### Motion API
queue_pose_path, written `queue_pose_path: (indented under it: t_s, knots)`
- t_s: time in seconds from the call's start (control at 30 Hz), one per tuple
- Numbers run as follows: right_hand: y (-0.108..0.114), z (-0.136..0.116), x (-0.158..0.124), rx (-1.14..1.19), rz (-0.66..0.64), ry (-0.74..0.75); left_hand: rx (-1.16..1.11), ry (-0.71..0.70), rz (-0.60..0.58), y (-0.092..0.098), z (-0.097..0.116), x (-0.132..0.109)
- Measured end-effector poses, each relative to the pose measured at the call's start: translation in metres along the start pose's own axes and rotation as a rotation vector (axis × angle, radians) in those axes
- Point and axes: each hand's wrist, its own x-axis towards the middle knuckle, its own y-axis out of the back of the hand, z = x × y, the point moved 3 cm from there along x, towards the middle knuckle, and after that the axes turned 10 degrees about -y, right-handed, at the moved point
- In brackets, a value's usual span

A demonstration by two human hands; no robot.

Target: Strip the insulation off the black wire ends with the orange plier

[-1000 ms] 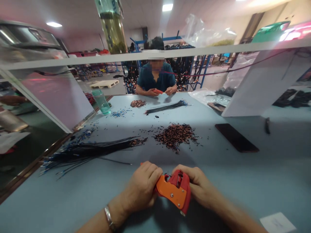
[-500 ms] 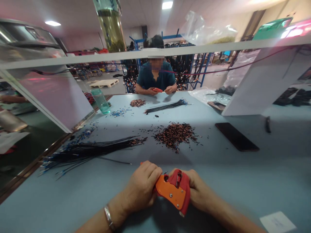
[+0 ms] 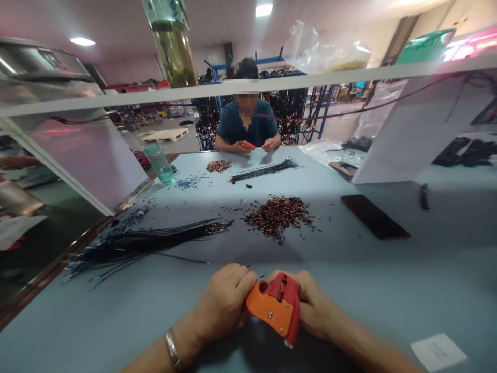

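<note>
A: What's laid out?

B: A blue table [image 3: 388,290]. A black wire bundle [image 3: 147,241] at ten o'clock and a copper-scrap pile [image 3: 277,215] at twelve, both within reach.

A: The hands?

B: At six o'clock, the left hand [image 3: 225,300] and right hand [image 3: 316,308] are clasped around an orange-red hand tool [image 3: 274,308], probably steadying it.

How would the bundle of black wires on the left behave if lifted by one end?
The black wire bundle would probably droop and feel light: its strands are long and thin. Fanned out with no visible tie, strands may slip free.
</note>
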Motion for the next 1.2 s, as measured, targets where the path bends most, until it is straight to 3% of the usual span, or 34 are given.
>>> queue_pose_path:
  t_s: [0.47,0.67,0.77,0.83,0.97,1.1,1.2]
  knots:
    - [-0.006,-0.010,0.000,0.145,-0.069,-0.054,-0.035,0.017,0.016,0.000,0.002,-0.001]
    - [-0.005,-0.005,0.002,0.101,-0.027,-0.070,-0.074,0.053,0.047,0.003,0.001,0.000]
    - [0.000,-0.001,0.004,0.061,0.007,-0.087,-0.126,0.137,0.086,0.005,-0.006,0.001]
    - [0.009,0.001,0.005,0.030,0.082,-0.106,-0.205,0.269,0.110,0.009,-0.014,0.001]
    - [0.036,0.003,0.004,-0.032,0.291,-0.119,-0.579,0.581,0.160,0.016,-0.025,-0.002]
    - [0.053,0.001,0.002,-0.129,0.419,-0.079,-1.373,0.790,0.283,0.013,-0.018,-0.002]
    - [0.050,-0.003,0.000,-0.193,0.414,-0.034,-1.863,0.860,0.252,0.004,-0.006,0.000]
